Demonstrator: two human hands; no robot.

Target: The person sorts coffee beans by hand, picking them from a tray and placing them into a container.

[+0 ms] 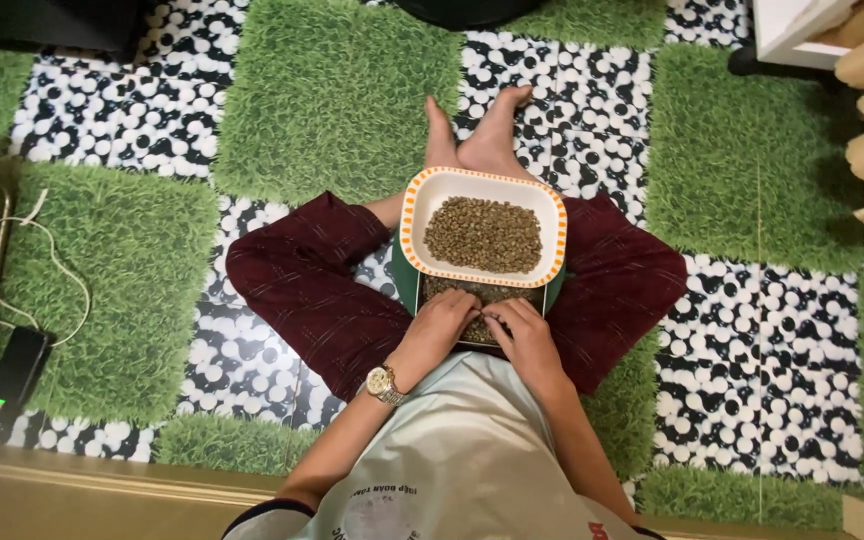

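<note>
Both hands sorting greenish-brown beans in a dark green tray on the lap, frame centre.

The left hand and right hand pinch at beans in the dark green tray, fingers curled, nearly touching. A white rectangular dish with orange-dotted rim overlaps the tray's far edge. Maroon trousers flank both sides; grass-and-pebble mat lies open beyond.

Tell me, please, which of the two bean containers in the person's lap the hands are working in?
The lower green tray, nearest the body: both the left hand and right hand rest in its beans. The white orange-rimmed dish sits untouched above.
</note>
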